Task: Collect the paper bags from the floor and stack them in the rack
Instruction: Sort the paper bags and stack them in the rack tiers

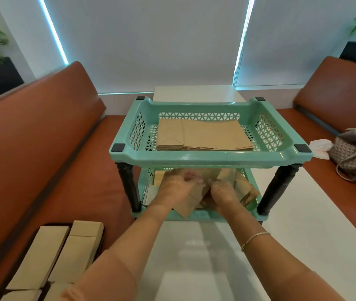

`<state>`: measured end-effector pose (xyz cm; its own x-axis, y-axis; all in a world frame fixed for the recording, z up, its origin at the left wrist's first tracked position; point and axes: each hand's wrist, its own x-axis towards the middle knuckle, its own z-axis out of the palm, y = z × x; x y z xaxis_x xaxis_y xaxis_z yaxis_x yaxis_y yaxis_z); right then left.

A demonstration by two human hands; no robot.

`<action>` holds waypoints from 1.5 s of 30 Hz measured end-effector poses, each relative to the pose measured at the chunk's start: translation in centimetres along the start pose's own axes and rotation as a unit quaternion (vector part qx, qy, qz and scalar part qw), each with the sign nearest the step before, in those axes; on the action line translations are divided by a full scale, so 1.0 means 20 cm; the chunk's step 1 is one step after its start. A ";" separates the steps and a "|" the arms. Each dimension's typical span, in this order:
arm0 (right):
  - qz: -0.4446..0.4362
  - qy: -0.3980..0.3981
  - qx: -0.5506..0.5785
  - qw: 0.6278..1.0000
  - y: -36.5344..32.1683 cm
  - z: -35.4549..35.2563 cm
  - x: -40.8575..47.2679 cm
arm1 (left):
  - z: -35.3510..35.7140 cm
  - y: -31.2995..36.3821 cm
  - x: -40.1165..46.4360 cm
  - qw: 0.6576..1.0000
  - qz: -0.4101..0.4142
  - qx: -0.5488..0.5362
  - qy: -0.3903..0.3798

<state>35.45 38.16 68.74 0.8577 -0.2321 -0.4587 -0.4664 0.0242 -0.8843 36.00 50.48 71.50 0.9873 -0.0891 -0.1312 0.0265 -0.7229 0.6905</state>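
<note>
White surface (292,224) beneath both forearms, flanked by brown benches (31,137) left and right of the hands. Green two-tier rack (211,158) straight ahead, upper tray above and beyond the hands. Neat stack of paper bags (203,135) flat in that upper tray, long axis left to right, folded bottoms toward the left. Loose bags (245,190) in the lower tray, crumpled and skewed, one corner poking over the near rim. Left hand (176,186) and right hand (224,193) both reaching into the lower tray, fingers curled onto the loose bags. Flat tan boxes (64,257) on the bench, near-left of the forearms. Patterned handbag (355,157) far right.
</note>
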 end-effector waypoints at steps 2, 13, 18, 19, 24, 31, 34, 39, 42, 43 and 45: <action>0.016 0.008 0.027 0.999 -0.02 -0.03 -0.01 | -0.05 -0.02 0.02 0.998 -0.057 0.016 0.009; 0.040 -0.044 0.014 0.998 -0.03 -0.02 -0.04 | -0.02 -0.11 0.02 0.987 -0.097 -0.119 -0.051; 0.050 -0.071 -0.003 0.996 -0.03 0.02 -0.06 | -0.05 -0.12 0.04 0.983 -0.141 -0.107 0.055; 0.044 -0.073 -0.004 0.996 -0.02 0.02 -0.05 | -0.07 -0.13 0.04 0.977 -0.160 -0.109 0.089; 0.038 -0.055 -0.027 0.997 -0.02 -0.01 0.00 | -0.10 -0.15 0.07 0.959 -0.207 -0.152 0.120; 0.122 -0.071 -0.205 0.969 -0.07 0.03 -0.03 | -0.09 -0.16 0.06 0.956 -0.208 -0.162 0.126; 0.121 -0.069 -0.204 0.969 -0.06 0.04 -0.03 | -0.09 -0.15 0.05 0.954 -0.200 -0.182 0.134; 0.093 -0.023 -0.145 0.985 -0.06 0.05 0.00 | -0.07 -0.13 0.03 0.959 -0.179 -0.180 0.124; 0.030 -0.016 -0.114 0.993 -0.04 0.04 0.02 | -0.08 -0.12 0.03 0.960 -0.179 -0.180 0.122; -0.001 -0.007 -0.102 0.995 -0.04 0.04 0.01 | -0.08 -0.11 0.03 0.959 -0.181 -0.182 0.120; -0.055 0.035 -0.086 0.994 -0.07 0.02 0.01 | -0.09 -0.11 0.04 0.957 -0.188 -0.184 0.123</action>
<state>36.44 38.43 69.87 0.8912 -0.2919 -0.3472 -0.4059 -0.1712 -0.8977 36.95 53.22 71.08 0.9033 0.3262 -0.2788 0.3951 -0.3787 0.8370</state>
